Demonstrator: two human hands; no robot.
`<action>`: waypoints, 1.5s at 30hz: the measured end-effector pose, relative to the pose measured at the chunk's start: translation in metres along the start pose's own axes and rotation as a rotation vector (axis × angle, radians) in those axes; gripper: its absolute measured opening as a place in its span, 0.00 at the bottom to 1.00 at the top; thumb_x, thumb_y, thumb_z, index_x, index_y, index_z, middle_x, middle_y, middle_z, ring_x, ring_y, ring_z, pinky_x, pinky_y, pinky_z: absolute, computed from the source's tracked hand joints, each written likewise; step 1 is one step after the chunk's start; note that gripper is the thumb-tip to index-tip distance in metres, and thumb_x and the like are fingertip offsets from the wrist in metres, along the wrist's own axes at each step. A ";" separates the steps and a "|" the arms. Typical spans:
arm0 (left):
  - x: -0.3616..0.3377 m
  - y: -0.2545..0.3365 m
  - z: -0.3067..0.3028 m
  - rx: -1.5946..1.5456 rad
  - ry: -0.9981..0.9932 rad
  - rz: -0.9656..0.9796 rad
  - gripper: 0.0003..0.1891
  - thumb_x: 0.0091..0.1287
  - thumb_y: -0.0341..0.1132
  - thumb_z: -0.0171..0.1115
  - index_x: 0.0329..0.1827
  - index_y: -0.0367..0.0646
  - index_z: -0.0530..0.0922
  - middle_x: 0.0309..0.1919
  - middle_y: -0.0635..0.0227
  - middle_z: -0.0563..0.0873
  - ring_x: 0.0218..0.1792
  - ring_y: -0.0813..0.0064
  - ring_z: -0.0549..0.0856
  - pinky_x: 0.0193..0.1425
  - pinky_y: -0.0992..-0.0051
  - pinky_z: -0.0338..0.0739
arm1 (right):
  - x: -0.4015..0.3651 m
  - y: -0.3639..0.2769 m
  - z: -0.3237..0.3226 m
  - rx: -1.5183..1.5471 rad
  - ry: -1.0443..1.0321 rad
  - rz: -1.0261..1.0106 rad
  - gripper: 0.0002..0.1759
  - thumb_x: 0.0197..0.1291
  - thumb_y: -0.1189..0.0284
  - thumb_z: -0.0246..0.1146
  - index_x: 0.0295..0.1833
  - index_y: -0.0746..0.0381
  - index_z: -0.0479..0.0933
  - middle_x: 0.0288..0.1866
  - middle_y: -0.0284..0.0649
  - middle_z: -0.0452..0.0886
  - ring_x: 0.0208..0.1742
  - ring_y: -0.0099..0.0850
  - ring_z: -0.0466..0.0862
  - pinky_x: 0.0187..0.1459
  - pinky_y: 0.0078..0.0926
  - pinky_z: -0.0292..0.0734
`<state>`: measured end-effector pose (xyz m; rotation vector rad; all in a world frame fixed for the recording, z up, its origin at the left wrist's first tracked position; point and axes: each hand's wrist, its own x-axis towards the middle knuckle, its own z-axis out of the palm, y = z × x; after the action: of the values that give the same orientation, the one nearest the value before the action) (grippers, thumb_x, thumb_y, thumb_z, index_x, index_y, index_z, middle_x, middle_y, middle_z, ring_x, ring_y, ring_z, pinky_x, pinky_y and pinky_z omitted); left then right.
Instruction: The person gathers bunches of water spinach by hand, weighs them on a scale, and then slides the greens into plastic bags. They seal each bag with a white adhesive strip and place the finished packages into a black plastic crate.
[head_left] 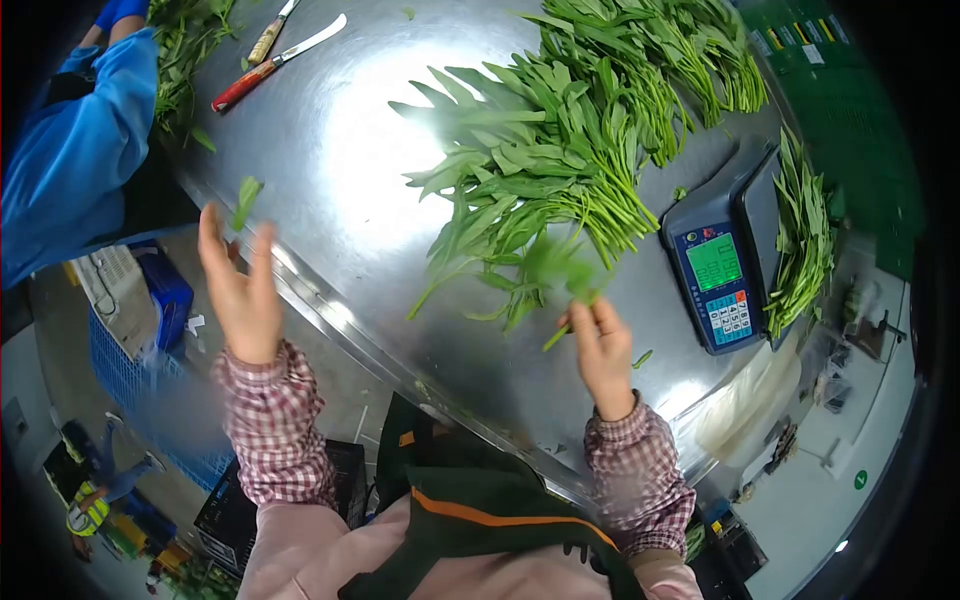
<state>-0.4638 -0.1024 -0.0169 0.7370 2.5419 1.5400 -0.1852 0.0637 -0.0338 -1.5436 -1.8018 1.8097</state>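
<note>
My right hand [604,352] pinches a leafy green stem [558,336] low over the steel table; its leaves are blurred. Loose stems and leaves [515,300] lie just beyond that hand. My left hand [243,305] is raised at the table's left edge, thumb and fingers spread and holding nothing. A small green leaf [246,203] shows between its fingertips in this view. Bundles of leafy greens [545,150] are laid out ahead, their cut stems pointing right. To the right, a digital scale [715,265] with a lit display carries another bunch of greens [800,240].
Two knives, one red-handled [245,86] and one with a pale handle [266,42], lie at the far left. A co-worker's blue sleeve [80,180] reaches in beside more greens [185,50]. A blue basket [150,400] stands below the edge; plastic bags [750,400] are at lower right.
</note>
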 end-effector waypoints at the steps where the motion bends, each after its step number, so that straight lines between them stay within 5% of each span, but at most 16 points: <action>1: -0.019 0.002 0.005 0.226 -0.034 0.113 0.21 0.64 0.29 0.55 0.59 0.33 0.64 0.50 0.56 0.78 0.50 0.71 0.78 0.48 0.79 0.74 | 0.000 -0.010 0.002 -0.038 0.024 -0.031 0.10 0.53 0.74 0.60 0.41 0.64 0.77 0.32 0.38 0.77 0.42 0.34 0.76 0.52 0.34 0.66; 3: -0.072 0.014 0.026 0.268 -0.373 0.110 0.25 0.61 0.29 0.59 0.61 0.34 0.63 0.50 0.58 0.77 0.51 0.71 0.77 0.51 0.76 0.73 | -0.001 -0.038 0.016 -0.105 0.084 -0.081 0.09 0.54 0.73 0.60 0.39 0.64 0.77 0.34 0.39 0.78 0.42 0.36 0.76 0.47 0.32 0.70; 6: -0.122 0.024 0.079 -0.774 -0.849 -0.611 0.22 0.63 0.28 0.56 0.60 0.36 0.63 0.46 0.60 0.79 0.47 0.74 0.79 0.50 0.75 0.73 | 0.001 -0.023 0.049 -0.637 -0.274 -0.570 0.11 0.54 0.71 0.62 0.41 0.66 0.77 0.40 0.44 0.78 0.45 0.38 0.76 0.47 0.33 0.69; 11: -0.103 -0.017 0.064 -0.245 -0.404 -0.425 0.14 0.68 0.27 0.46 0.55 0.36 0.66 0.37 0.62 0.79 0.30 0.77 0.78 0.39 0.77 0.72 | 0.054 -0.020 -0.037 -0.844 0.187 -0.781 0.35 0.44 0.64 0.70 0.57 0.66 0.67 0.51 0.52 0.72 0.52 0.46 0.71 0.54 0.38 0.65; 14: -0.104 -0.041 0.087 0.272 -0.373 0.022 0.18 0.61 0.26 0.54 0.54 0.34 0.67 0.36 0.56 0.75 0.32 0.63 0.77 0.40 0.68 0.73 | 0.118 0.009 -0.077 -1.206 0.226 -0.471 0.53 0.38 0.59 0.73 0.67 0.64 0.53 0.56 0.54 0.68 0.57 0.48 0.69 0.55 0.40 0.64; 19: -0.102 -0.058 0.112 0.348 -0.386 0.027 0.08 0.57 0.27 0.57 0.38 0.33 0.72 0.35 0.47 0.74 0.36 0.48 0.74 0.41 0.59 0.70 | 0.150 -0.003 -0.068 -1.193 0.074 -0.089 0.57 0.36 0.58 0.73 0.70 0.61 0.48 0.52 0.54 0.70 0.54 0.49 0.72 0.52 0.39 0.70; 20: -0.104 -0.067 0.110 0.288 -0.278 -0.001 0.07 0.64 0.30 0.53 0.40 0.35 0.70 0.31 0.51 0.76 0.31 0.57 0.76 0.37 0.63 0.72 | 0.151 -0.002 -0.069 -1.220 0.062 -0.125 0.56 0.37 0.59 0.72 0.70 0.60 0.48 0.50 0.54 0.71 0.52 0.49 0.73 0.50 0.39 0.71; 22: -0.101 -0.078 0.099 -0.436 -0.056 -0.697 0.09 0.70 0.35 0.47 0.43 0.37 0.67 0.30 0.57 0.77 0.27 0.70 0.76 0.34 0.71 0.73 | 0.150 0.000 -0.070 -1.270 0.038 -0.193 0.54 0.37 0.61 0.71 0.70 0.60 0.49 0.47 0.54 0.72 0.50 0.49 0.75 0.47 0.39 0.73; 23: -0.106 -0.078 0.098 -0.508 0.018 -0.712 0.09 0.70 0.36 0.45 0.44 0.38 0.66 0.30 0.59 0.77 0.27 0.72 0.76 0.34 0.74 0.72 | 0.146 0.002 -0.065 -1.277 0.082 -0.228 0.53 0.39 0.63 0.70 0.70 0.60 0.48 0.43 0.53 0.75 0.47 0.49 0.76 0.44 0.40 0.74; 26: -0.106 -0.039 0.100 -0.715 0.173 -0.740 0.10 0.71 0.37 0.43 0.46 0.39 0.64 0.30 0.61 0.78 0.27 0.78 0.75 0.33 0.78 0.72 | 0.152 0.013 -0.063 -1.118 0.099 -0.195 0.48 0.39 0.64 0.69 0.67 0.61 0.54 0.41 0.54 0.77 0.43 0.50 0.77 0.44 0.39 0.74; 29: -0.125 -0.007 0.110 -0.868 0.117 -0.749 0.11 0.71 0.37 0.45 0.48 0.39 0.63 0.31 0.59 0.78 0.28 0.75 0.77 0.35 0.78 0.74 | 0.144 -0.004 -0.070 -0.438 -0.090 -0.118 0.32 0.42 0.69 0.66 0.55 0.67 0.66 0.37 0.46 0.80 0.39 0.38 0.80 0.40 0.31 0.75; 33: -0.146 0.052 0.103 -0.896 -0.255 -0.640 0.13 0.71 0.35 0.44 0.53 0.37 0.61 0.38 0.58 0.78 0.36 0.72 0.78 0.38 0.76 0.74 | 0.052 -0.049 -0.077 0.503 -0.407 0.149 0.25 0.44 0.78 0.61 0.52 0.68 0.69 0.41 0.43 0.78 0.38 0.32 0.79 0.39 0.29 0.77; 37: -0.180 0.064 0.114 -1.080 -0.674 -0.568 0.18 0.69 0.34 0.49 0.58 0.37 0.60 0.45 0.60 0.76 0.43 0.71 0.77 0.43 0.78 0.73 | -0.034 0.032 -0.032 1.444 -0.691 0.325 0.27 0.50 0.77 0.61 0.58 0.66 0.65 0.54 0.45 0.74 0.54 0.38 0.75 0.53 0.39 0.72; 40: -0.204 0.045 0.127 -1.019 -0.852 -0.638 0.18 0.67 0.35 0.53 0.58 0.38 0.66 0.49 0.64 0.76 0.49 0.73 0.77 0.49 0.75 0.73 | -0.053 0.096 -0.021 1.241 -0.422 0.418 0.25 0.55 0.76 0.59 0.60 0.66 0.65 0.55 0.41 0.73 0.55 0.35 0.74 0.57 0.36 0.68; 42: -0.208 0.039 0.132 -1.116 -0.890 -1.145 0.16 0.69 0.36 0.50 0.56 0.39 0.69 0.48 0.68 0.77 0.50 0.73 0.76 0.52 0.73 0.72 | -0.063 0.087 -0.022 0.818 -0.260 0.446 0.24 0.58 0.75 0.57 0.60 0.67 0.64 0.56 0.41 0.72 0.55 0.30 0.72 0.57 0.29 0.66; 45: -0.221 0.023 0.138 -1.100 -0.911 -1.121 0.16 0.67 0.34 0.53 0.56 0.39 0.69 0.49 0.66 0.78 0.49 0.74 0.77 0.52 0.73 0.72 | -0.074 0.086 -0.029 0.398 -0.300 0.293 0.22 0.59 0.75 0.56 0.58 0.68 0.64 0.54 0.40 0.73 0.53 0.29 0.72 0.52 0.21 0.65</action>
<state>-0.2185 -0.0785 -0.1036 -0.1680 0.8248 1.3106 -0.0849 0.0071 -0.0570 -1.4960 -1.2416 2.4670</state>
